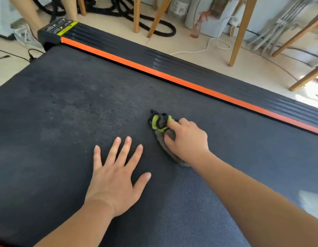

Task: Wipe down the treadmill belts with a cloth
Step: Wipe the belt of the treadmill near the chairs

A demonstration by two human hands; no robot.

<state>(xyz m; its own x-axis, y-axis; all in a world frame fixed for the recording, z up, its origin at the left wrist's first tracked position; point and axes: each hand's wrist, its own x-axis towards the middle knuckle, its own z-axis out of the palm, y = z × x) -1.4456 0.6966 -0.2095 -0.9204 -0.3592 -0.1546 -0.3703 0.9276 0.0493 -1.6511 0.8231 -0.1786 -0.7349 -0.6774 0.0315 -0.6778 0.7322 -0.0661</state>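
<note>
The dark treadmill belt (65, 107) fills most of the view, dusty and mottled on its left half. A bunched grey cloth with a green and black edge (160, 122) lies on the belt near the middle. My right hand (186, 139) grips the cloth, fingers curled over it and thumb on its near side. My left hand (115, 172) rests flat on the belt to the left of the cloth, fingers spread and straight, holding nothing.
An orange strip (172, 79) and a black ribbed side rail (190, 66) run along the belt's far edge. Beyond it stand wooden chair legs (242, 31), a thick black rope (161, 27), a white cable (208, 47) and a spray bottle (196, 27). A person's shoe (26, 38) is at the far left.
</note>
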